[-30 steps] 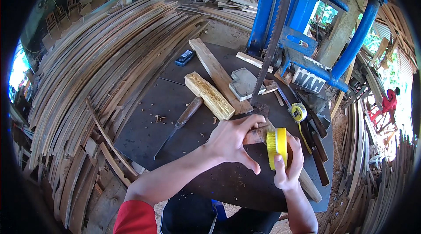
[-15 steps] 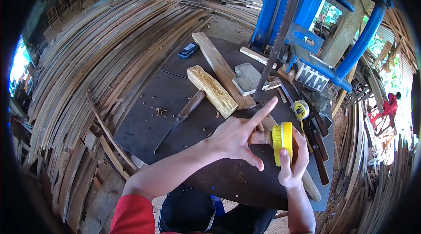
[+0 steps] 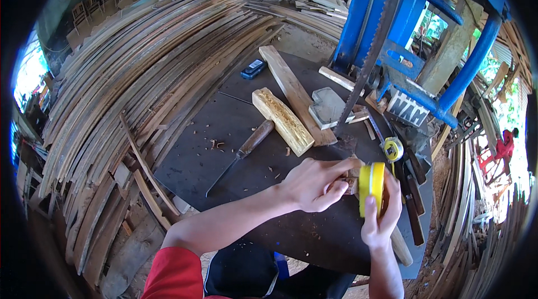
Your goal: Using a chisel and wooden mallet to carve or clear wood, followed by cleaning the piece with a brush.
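Note:
In my right hand (image 3: 384,218) is a round yellow brush (image 3: 371,187), its bristles turned left toward a small brown piece of wood (image 3: 352,185). My left hand (image 3: 319,187) has its fingers curled around that wood, thumb below, and partly hides it. The brush meets or nearly meets the wood; contact is hard to make out. A pale wooden stick (image 3: 401,247) runs out from beneath my right hand. Left of my hands lies a chisel (image 3: 255,141) with a wooden handle, against a rough-hewn yellowish wood block (image 3: 283,122).
A toothed saw blade (image 3: 372,52) stands upright in a blue machine frame (image 3: 358,13) at the far edge of the dark table (image 3: 190,148). A tape measure (image 3: 393,148), wooden-handled tools (image 3: 413,192), a flat board (image 3: 297,94) and a blue device (image 3: 254,69) lie around. Long planks (image 3: 145,58) are stacked at left.
My left hand's forefinger and thumb, spread out before, have curled in around the brown wood. My right hand keeps hold of the brush. The whole view has shifted slightly.

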A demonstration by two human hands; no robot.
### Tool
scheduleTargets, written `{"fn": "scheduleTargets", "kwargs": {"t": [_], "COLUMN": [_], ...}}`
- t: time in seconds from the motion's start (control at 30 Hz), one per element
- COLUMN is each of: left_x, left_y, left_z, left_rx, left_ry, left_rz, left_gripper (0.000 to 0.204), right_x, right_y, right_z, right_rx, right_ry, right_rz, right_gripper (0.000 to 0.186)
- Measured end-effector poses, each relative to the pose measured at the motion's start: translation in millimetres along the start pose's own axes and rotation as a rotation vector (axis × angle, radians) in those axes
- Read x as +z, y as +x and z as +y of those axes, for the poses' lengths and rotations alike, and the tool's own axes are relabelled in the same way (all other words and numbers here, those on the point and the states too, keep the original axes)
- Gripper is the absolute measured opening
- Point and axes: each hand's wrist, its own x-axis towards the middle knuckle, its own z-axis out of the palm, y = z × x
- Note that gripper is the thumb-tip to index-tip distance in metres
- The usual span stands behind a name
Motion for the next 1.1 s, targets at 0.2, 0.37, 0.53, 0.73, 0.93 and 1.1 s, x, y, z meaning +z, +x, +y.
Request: {"fn": "scheduleTargets", "kwargs": {"t": [0.2,0.37,0.53,0.73,0.93,1.1], "left_x": [-1,0,-5,-6,-9,0], "left_y": [1,1,3,2,5,-1], "left_z": [-4,1,1,4,6,-14], "left_rx": [-0.084,-0.054,-0.117,-0.086,0.017,0.057], "left_ry": [-0.049,0.003,0.043,0.07,0.129,-0.071], "left_rz": [-0.027,0.002,-0.043,-0.027,-0.001,0.1], "left_gripper": [0.06,0.064,0.069,0.073,0.069,0.1], "right_x": [0,1,-2,4,-2,-3], "right_y": [1,-5,-2,3,2,-2], "right_z": [2,10,6,12,14,15], "right_rx": [0.08,-0.262,-0.057,0.076,-0.117,-0.009], "right_ry": [-0.053,-0.02,-0.08,-0.145,-0.104,-0.013], "right_rz": [-0.029,-0.068,-0.067,-0.025,-0.023,0.016], "right_gripper": [0.048,0.055,0.053,0.056,0.052,0.047]}}
